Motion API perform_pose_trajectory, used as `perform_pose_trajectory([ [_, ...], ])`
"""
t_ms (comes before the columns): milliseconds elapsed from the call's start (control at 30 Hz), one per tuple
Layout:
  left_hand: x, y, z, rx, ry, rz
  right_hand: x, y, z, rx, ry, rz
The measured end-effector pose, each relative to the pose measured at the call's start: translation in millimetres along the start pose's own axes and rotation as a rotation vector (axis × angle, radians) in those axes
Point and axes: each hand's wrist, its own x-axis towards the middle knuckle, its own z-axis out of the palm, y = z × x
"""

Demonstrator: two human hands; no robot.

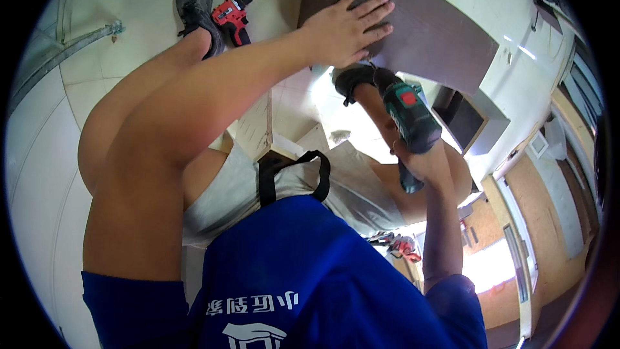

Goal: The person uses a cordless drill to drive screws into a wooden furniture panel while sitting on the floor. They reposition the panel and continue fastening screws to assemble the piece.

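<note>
Fingers, left hand (345,29): spread flat on grey panel (420,32), upper centre.
Fingers, right hand (420,158): clamped around green drill (410,119), centre right.
Red drill (232,18): floor, upper left.

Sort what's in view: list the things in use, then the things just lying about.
In use:
left hand flat on the grey-brown cabinet panel
right hand gripping the green cordless drill

Lying about:
red cordless drill on the tiled floor
red tool lower down, unclear

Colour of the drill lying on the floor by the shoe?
Red and black drill, clearest in the head view, upper left.
</note>
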Motion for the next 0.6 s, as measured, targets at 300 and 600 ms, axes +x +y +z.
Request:
perform_pose_trajectory([
  [300,8.4,-0.1,-18.1,0.048,0.018,0.08,-35.2,8.7,-19.8,0.408,0.072,-0.053],
  [600,-60.5,153.2,-66.2,-0.834,-0.008,-0.012,-106.9,61.4,32.3,1.087,0.394,-0.33],
])
